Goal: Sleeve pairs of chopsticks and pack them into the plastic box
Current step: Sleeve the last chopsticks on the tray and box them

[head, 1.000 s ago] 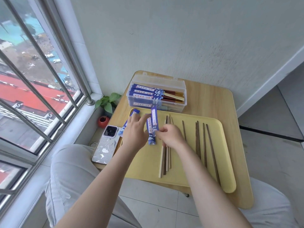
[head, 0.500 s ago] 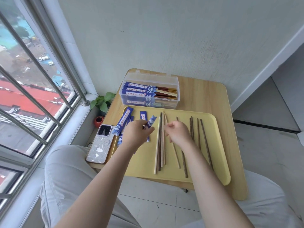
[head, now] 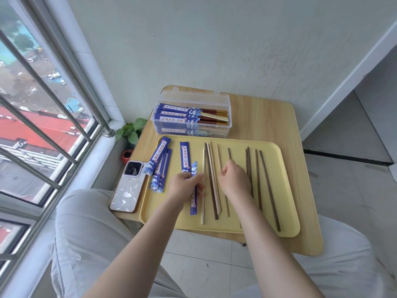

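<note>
Beside a barred window, a small wooden table [head: 264, 117] carried a yellow tray [head: 287, 224], and everything is placed here against that tray. Behind its far edge stood the clear plastic box [head: 193, 100], lid back, already stacked with sleeved pairs whose bare ends pointed right. Off the tray's left edge lay a phone [head: 129, 186], with a small potted plant [head: 131, 130] beyond it.

A second earlier the left hand had held a blue sleeve upright above the tray's left half while the right hand was bunched against it. By this moment the sleeve in hand [head: 193, 188] lay low, almost flat along the tray, left of centre. The left hand [head: 184, 186] pinched it between thumb and curled fingers. The right hand [head: 234, 179] had moved apart to the tray's middle, over the loose chopsticks [head: 211, 179], fingers curled; whether it already gripped a stick I cannot tell.

Spare sleeves [head: 160, 162] sat at the tray's far left corner, and dark chopsticks [head: 268, 188] lay toward its right side.

The change suggests a fresh cycle: sleeve chosen, pair not yet gathered. Judging by the sticks left on the tray, several pairs remained to sleeve and pack.
</note>
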Demonstrator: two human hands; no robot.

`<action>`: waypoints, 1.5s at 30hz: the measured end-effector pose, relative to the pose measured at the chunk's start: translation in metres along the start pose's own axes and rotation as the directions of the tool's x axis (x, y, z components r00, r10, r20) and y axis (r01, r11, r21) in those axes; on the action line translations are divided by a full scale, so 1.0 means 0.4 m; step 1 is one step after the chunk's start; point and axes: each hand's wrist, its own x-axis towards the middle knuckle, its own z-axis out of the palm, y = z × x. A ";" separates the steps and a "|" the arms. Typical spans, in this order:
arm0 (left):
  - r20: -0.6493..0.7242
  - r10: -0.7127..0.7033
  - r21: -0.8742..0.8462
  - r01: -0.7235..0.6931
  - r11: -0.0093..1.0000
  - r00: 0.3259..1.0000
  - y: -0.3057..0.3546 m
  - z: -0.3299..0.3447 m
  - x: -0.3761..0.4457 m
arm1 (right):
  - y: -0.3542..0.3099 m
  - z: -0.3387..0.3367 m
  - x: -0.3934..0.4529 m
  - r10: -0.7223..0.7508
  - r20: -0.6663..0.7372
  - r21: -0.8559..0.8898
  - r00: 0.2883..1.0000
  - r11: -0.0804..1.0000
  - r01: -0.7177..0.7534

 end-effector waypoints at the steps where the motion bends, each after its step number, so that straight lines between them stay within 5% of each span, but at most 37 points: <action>1: -0.002 0.002 -0.001 -0.002 1.000 1.000 0.000 0.000 -0.001 | 0.009 -0.002 0.002 0.006 -0.008 -0.028 1.000 1.000 -0.007; 15: -0.007 -0.002 0.004 0.002 1.000 1.000 -0.007 0.004 0.003 | -0.002 0.004 0.003 -0.021 0.084 -0.210 0.996 0.977 0.038; 20: 0.035 0.022 -0.117 -0.018 0.993 0.999 0.020 -0.006 -0.012 | 0.008 -0.035 -0.004 -0.008 0.073 0.137 0.997 0.991 -0.002; 24: 0.228 0.182 -0.212 -0.133 0.968 0.957 0.081 -0.021 -0.029 | -0.010 -0.092 -0.013 -0.081 0.229 0.539 0.970 0.841 -0.056; 28: 0.369 0.231 -0.219 -0.157 0.963 0.900 0.124 -0.020 -0.031 | -0.022 -0.099 -0.022 -0.201 0.340 0.642 0.919 0.764 -0.070; 31: 0.233 0.252 -0.257 -0.191 0.947 0.939 0.118 -0.024 -0.028 | -0.016 -0.096 -0.026 -0.234 0.362 0.680 0.902 0.729 -0.084; 36: -0.002 0.203 -0.588 -0.166 0.792 0.979 0.100 -0.068 -0.004 | 0.014 -0.087 -0.023 -0.231 0.352 0.736 0.907 0.668 -0.115; 45: 0.054 0.165 -0.685 -0.084 0.724 0.985 0.082 -0.064 -0.016 | 0.013 -0.093 -0.012 -0.059 0.180 0.959 0.982 0.232 -0.162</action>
